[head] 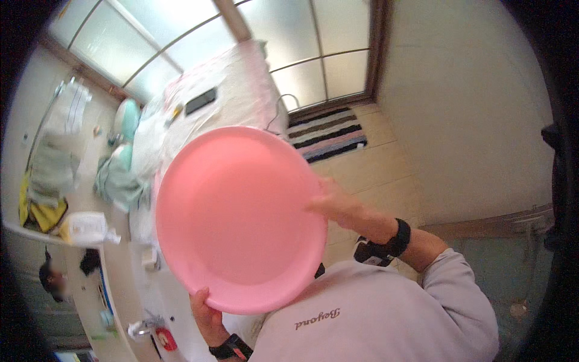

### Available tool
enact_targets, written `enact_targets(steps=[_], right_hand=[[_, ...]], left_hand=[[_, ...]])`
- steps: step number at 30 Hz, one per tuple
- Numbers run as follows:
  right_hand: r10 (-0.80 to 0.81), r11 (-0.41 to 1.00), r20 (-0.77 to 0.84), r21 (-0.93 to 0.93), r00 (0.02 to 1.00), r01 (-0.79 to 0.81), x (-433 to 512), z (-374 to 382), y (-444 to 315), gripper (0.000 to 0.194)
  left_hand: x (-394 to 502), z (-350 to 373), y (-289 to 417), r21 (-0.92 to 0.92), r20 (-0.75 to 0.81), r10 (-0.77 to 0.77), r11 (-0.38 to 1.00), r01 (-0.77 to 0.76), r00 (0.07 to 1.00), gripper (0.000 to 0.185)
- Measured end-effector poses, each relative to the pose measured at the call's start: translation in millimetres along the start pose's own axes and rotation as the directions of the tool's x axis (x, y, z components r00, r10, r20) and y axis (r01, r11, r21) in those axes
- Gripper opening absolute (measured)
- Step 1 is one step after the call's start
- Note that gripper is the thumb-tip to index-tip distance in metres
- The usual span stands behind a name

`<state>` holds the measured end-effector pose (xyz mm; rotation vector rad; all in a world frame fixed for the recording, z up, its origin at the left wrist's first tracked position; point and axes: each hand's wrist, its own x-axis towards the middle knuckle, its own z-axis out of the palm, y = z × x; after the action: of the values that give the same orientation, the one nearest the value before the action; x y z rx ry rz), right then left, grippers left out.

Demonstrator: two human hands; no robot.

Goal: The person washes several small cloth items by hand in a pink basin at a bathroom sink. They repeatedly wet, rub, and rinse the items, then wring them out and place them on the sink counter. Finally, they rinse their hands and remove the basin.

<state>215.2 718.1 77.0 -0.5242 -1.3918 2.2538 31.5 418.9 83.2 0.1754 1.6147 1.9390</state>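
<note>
A round pink plastic basin (pixel 239 217) fills the middle of the view, its hollow side facing me. My left hand (pixel 207 314) grips the rim at the lower left, its thumb over the edge. At the right side of the basin, my right hand (pixel 332 201) holds the rim, with blurred fingers reaching over onto the inner wall. The fingers behind the basin are hidden. Black bands circle both wrists.
Beyond the basin stands a cloth-covered surface (pixel 235 77) with a dark phone (pixel 201 102). A striped mat (pixel 330 133) lies on the tiled floor. To the left are a faucet (pixel 144 326), hanging towels (pixel 56 167) and a mirror with a person's reflection (pixel 54 276).
</note>
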Motion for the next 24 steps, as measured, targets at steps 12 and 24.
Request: enact_targets(steps=[12,24], right_hand=[[-0.147,0.915,-0.438,-0.402,0.887,-0.047,-42,-210,-124,0.034],[-0.115,0.913,-0.529,-0.389,0.841,-0.119,35,-400,-153,0.035]], left_hand=[[73,260,-70,-0.037,0.382,-0.455,0.862,0.505,0.805,0.048],[181,421,-147,0.131,0.509,-0.569,0.793,0.595,0.646,0.054]])
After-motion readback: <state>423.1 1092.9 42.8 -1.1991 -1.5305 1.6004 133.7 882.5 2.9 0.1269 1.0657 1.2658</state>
